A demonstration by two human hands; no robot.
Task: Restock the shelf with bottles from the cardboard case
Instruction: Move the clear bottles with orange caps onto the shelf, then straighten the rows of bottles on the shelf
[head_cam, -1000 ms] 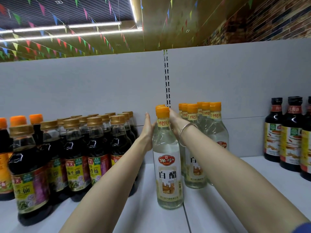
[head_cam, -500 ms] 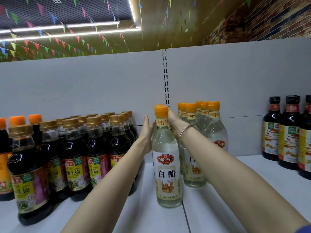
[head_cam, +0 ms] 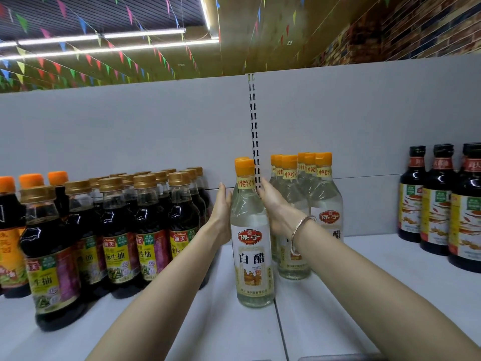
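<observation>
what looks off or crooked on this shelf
Nothing is spilled, tipped or damaged. All bottles stand upright. One thing stands out: a short file of vinegar bottles stands apart, left of the main vinegar cluster, with the left hand and right hand at its sides.

Clear glossy vinegar bottle [head_cam: 251, 256] w/ paper label, matt white shelf [head_cam: 234, 334].

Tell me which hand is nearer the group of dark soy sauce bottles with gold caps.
Left. The left hand lies between the gold-capped dark soy sauce bottles and the clear white-vinegar bottle; the right hand is on that bottle's far side.
</observation>
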